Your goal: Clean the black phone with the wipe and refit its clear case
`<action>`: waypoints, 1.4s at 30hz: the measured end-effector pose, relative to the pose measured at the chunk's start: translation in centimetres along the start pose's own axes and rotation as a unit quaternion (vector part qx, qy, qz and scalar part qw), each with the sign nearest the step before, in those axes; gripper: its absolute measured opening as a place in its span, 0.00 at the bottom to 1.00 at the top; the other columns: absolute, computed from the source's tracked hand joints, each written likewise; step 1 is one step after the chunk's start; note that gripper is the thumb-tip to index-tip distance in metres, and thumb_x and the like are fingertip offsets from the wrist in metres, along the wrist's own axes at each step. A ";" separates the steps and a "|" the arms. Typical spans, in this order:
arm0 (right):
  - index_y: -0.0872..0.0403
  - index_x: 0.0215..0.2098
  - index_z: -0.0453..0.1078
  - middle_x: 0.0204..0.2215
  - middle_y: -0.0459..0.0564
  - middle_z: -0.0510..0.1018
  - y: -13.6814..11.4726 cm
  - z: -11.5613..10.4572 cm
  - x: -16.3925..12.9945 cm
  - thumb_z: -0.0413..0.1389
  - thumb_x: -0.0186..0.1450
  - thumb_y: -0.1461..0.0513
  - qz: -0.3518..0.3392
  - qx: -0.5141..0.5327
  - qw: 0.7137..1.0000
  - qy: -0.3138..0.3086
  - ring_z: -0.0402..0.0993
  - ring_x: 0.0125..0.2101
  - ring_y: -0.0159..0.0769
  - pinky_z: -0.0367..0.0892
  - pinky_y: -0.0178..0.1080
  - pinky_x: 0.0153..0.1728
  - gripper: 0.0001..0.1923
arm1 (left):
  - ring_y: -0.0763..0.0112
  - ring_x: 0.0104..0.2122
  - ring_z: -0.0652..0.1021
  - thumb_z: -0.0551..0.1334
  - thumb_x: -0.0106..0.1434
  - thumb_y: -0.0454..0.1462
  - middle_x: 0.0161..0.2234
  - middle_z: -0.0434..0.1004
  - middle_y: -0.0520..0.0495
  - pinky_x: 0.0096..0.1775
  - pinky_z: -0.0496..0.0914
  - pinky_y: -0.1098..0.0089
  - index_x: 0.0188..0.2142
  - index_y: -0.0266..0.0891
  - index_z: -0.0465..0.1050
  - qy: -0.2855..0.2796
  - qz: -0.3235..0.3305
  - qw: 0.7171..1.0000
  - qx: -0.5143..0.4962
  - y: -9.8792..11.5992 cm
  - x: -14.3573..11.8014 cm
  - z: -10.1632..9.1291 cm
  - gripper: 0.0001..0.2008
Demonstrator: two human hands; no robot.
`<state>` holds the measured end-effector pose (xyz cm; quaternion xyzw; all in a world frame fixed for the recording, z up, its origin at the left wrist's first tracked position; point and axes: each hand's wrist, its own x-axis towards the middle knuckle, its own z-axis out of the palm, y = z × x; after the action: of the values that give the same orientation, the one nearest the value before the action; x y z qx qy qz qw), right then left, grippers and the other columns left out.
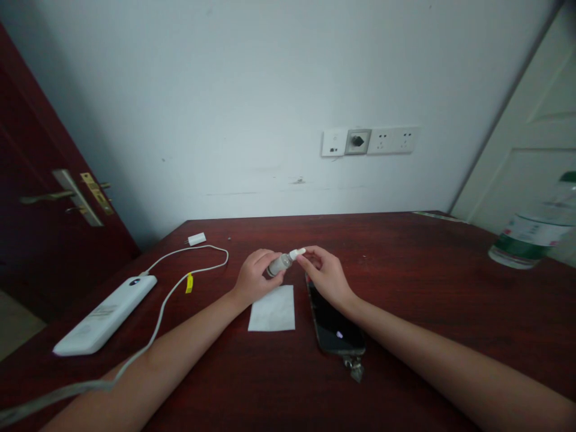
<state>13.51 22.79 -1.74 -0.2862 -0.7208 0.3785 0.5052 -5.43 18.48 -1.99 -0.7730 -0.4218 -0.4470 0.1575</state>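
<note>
With the bottle as the clock's centre and 12 toward the wall, the phone (330, 324) lies at 4 to 5, partly under the right hand (330, 276), and the tissue (272, 309) at 6, just beside the phone. The small bottle (279, 265) is held off the bench (405, 252), just beyond the tissue, between the hands. Its long axis points from 8 to 2; how steeply it tilts, I cannot tell. The left hand (254, 273) grips its body; the right pinches the cap (294, 254) at the 2 o'clock end. Both touch it, so neither is nearer.

At 8 to 9 lies the power bank (105, 315); its cable (168, 297) crosses the left forearm, hemming that side. The adapter (197, 239) is near 10. More bench stretches toward 2 and 3, up to the jug (531, 240). The far edge meets the wall (252, 120).
</note>
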 end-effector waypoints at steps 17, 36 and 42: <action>0.49 0.56 0.58 0.41 0.50 0.74 -0.4 0.2 -0.6 0.51 0.64 0.57 -0.021 0.019 1.000 0.000 0.67 0.19 0.28 0.64 0.33 0.19 0.22 | 0.66 0.38 0.73 0.61 0.55 0.34 0.38 0.73 0.43 0.42 0.71 0.62 0.44 0.38 0.68 -0.012 0.007 1.000 -0.027 0.3 0.1 -0.1 0.15; 0.54 0.29 0.70 0.20 0.47 0.73 -0.2 -0.2 -0.3 0.52 0.63 0.48 0.005 -0.109 0.994 0.025 0.68 0.21 0.34 0.61 0.33 0.22 0.18 | 0.63 0.42 0.73 0.61 0.55 0.32 0.40 0.73 0.42 0.45 0.70 0.59 0.49 0.38 0.66 -0.010 0.102 0.994 0.047 -0.1 0.0 -0.1 0.20; 0.54 0.27 0.71 0.20 0.48 0.74 -0.9 -0.3 -0.4 0.51 0.62 0.46 0.010 -0.163 0.986 0.047 0.68 0.22 0.34 0.60 0.34 0.23 0.21 | 0.64 0.40 0.73 0.61 0.55 0.33 0.39 0.74 0.42 0.43 0.71 0.60 0.46 0.38 0.68 -0.015 0.085 0.995 0.044 0.2 0.1 -0.2 0.18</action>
<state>13.94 22.07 -1.14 -0.3895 -0.7454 0.2475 0.4811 -5.34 18.29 -1.72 -0.8051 -0.3762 -0.4012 0.2221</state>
